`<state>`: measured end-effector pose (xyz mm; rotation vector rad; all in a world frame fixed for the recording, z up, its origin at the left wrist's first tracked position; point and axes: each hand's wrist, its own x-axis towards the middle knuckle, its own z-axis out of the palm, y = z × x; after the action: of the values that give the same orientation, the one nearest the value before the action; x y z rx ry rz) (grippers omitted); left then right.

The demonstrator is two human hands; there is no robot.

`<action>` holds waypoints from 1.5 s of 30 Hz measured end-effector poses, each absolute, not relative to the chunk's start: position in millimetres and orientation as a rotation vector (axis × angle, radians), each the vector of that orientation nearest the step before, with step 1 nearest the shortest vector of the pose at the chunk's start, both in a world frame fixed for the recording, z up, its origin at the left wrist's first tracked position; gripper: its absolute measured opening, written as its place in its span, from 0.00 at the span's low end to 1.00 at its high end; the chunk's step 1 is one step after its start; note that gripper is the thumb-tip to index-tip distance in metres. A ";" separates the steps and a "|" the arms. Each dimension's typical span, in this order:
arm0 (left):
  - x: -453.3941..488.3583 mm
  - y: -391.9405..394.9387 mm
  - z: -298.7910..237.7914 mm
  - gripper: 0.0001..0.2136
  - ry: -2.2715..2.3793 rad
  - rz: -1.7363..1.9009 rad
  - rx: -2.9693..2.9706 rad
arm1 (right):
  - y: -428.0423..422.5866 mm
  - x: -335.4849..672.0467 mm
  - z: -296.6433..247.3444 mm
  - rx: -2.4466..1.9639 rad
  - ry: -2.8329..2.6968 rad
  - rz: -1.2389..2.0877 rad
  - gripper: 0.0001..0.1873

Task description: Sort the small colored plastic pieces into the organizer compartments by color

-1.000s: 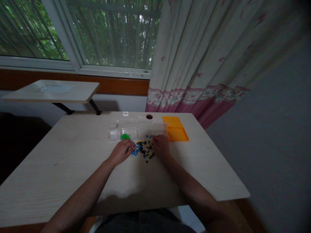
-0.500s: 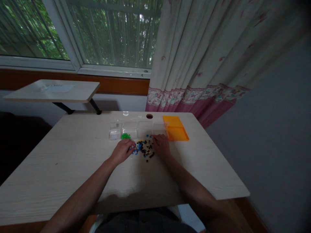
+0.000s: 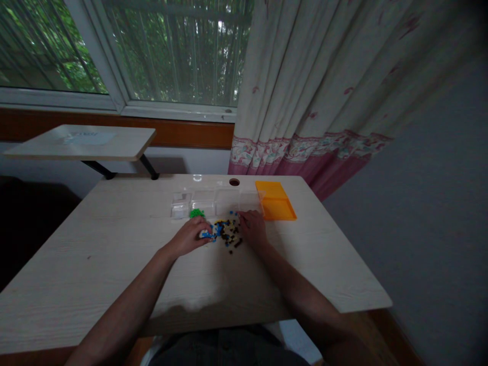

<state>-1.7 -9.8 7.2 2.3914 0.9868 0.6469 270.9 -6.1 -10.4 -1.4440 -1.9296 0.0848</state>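
Note:
A loose heap of small building bricks (image 3: pixel 227 233), black, cream, blue and yellow, lies on the table between my hands. My left hand (image 3: pixel 187 236) rests at the heap's left side, its thumb and fingers curved apart around some blue and white bricks (image 3: pixel 207 234). They seem to lie on the table rather than in a grip. At the heap's right side, my right hand (image 3: pixel 252 226) has its fingertips drawn together; anything between them is too small to make out. Two blue bricks (image 3: pixel 232 213) lie near those fingertips. A pile of green bricks (image 3: pixel 197 213) sits just beyond my left hand.
Clear plastic containers (image 3: pixel 227 191) stand in a row behind the heap. To their right lies an open orange box (image 3: pixel 280 208). A raised shelf (image 3: pixel 125 140) stands at the back left of the wooden table (image 3: pixel 125 239). Curtains (image 3: pixel 297 101) hang behind.
My left hand's fingers have spread from a pinch and now arch around the blue and white bricks. The right hand stays in nearly the same place.

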 end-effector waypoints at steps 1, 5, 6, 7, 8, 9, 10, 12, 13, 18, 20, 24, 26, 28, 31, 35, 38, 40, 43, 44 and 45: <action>-1.6 -9.8 6.9 0.08 0.987 0.641 2.394 | -5.9 271.0 -10.8 -1.443 -1.932 0.084 0.14; 0.1 -10.9 7.3 0.08 0.998 0.632 2.398 | -4.7 271.6 -13.0 -1.448 -1.930 0.089 0.15; 0.9 -11.3 7.5 0.08 1.004 0.631 2.400 | -4.6 271.7 -13.3 -1.449 -1.927 0.092 0.15; 1.9 -11.8 7.7 0.08 1.013 0.633 2.402 | -4.6 271.6 -13.3 -1.447 -1.925 0.094 0.14; 3.0 -12.2 7.8 0.08 1.026 0.637 2.406 | -4.7 271.6 -13.0 -1.445 -1.926 0.094 0.14; 4.3 -12.7 7.7 0.08 1.040 0.644 2.411 | -5.1 271.5 -12.4 -1.444 -1.927 0.093 0.14; 5.7 -13.2 7.5 0.09 1.054 0.653 2.415 | -5.5 271.4 -11.5 -1.444 -1.927 0.093 0.14; 8.3 -14.0 7.1 0.09 1.078 0.668 2.418 | -6.5 271.1 -9.8 -1.446 -1.929 0.101 0.14; 9.3 -14.4 6.9 0.09 1.089 0.673 2.419 | -6.9 271.0 -9.1 -1.444 -1.930 0.107 0.14; 11.0 -14.6 5.8 0.09 1.102 0.682 2.432 | -6.1 270.7 -10.2 -1.441 -1.932 0.104 0.14; 10.7 -14.1 5.2 0.10 1.089 0.684 2.436 | -5.1 270.9 -11.6 -1.437 -1.935 0.102 0.14; 10.3 -13.1 4.8 0.10 1.086 0.683 2.433 | -4.3 271.1 -12.5 -1.435 -1.929 0.100 0.14; 10.3 -13.1 4.9 0.09 1.085 0.683 2.435 | -4.5 271.1 -12.3 -1.434 -1.928 0.102 0.14; 10.5 -13.3 5.1 0.08 1.083 0.695 2.432 | -4.7 271.1 -12.0 -1.433 -1.929 0.097 0.14; 10.8 -13.6 4.6 0.08 1.077 0.721 2.415 | -4.8 270.9 -11.5 -1.447 -1.931 0.091 0.15; 9.0 -12.1 2.6 0.10 1.064 0.774 2.376 | -4.6 271.2 -11.3 -1.449 -1.933 0.095 0.15; 4.1 -9.0 2.0 0.10 1.011 0.777 2.332 | -4.7 271.5 -11.1 -1.442 -1.933 0.098 0.15; -0.3 -7.0 2.8 0.10 0.949 0.737 2.314 | -5.1 271.4 -10.5 -1.438 -1.925 0.103 0.15; -6.1 -5.3 4.6 0.09 0.874 0.679 2.295 | -5.9 270.9 -9.3 -1.443 -1.924 0.112 0.15; -7.4 -4.9 4.9 0.09 0.860 0.666 2.287 | -6.0 270.6 -9.2 -1.447 -1.924 0.113 0.15; -8.5 -4.6 4.9 0.08 0.849 0.659 2.281 | -6.1 270.5 -9.2 -1.450 -1.925 0.115 0.15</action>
<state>-8.5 -4.6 4.9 2.2807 0.8491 0.6588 270.5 -6.1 -9.2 -1.4501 -1.9251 0.1146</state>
